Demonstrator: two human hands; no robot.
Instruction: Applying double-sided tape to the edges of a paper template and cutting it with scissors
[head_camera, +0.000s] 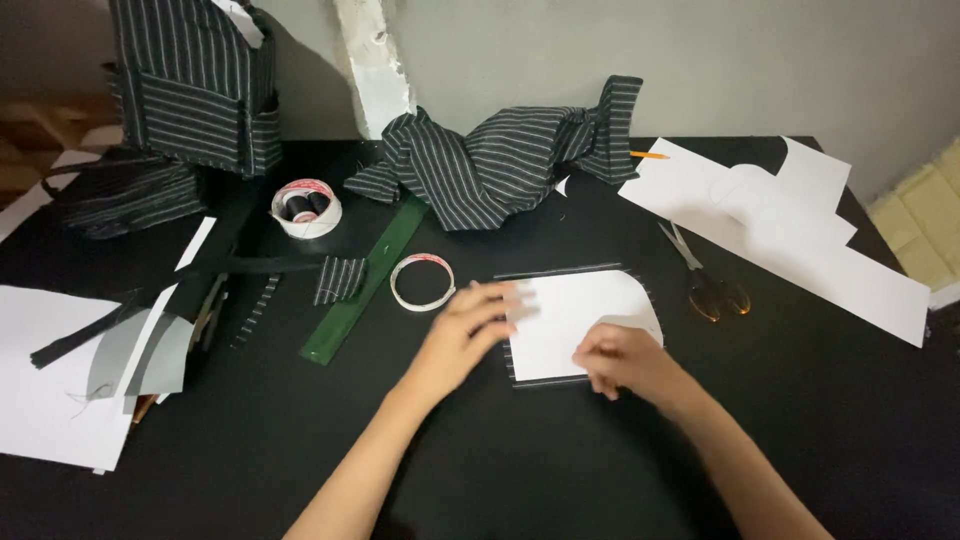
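My left hand (462, 335) lies flat on the white paper pattern (570, 320) in the table (500, 470) middle, my right hand (625, 362) pinches its lower edge, so I should press evenly.

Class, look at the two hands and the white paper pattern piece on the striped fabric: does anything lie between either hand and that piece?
Nothing visible does. The left hand already rests flat on the white paper piece at its left edge, and the right hand touches its lower right edge. The tape roll and scissors lie off to the sides.
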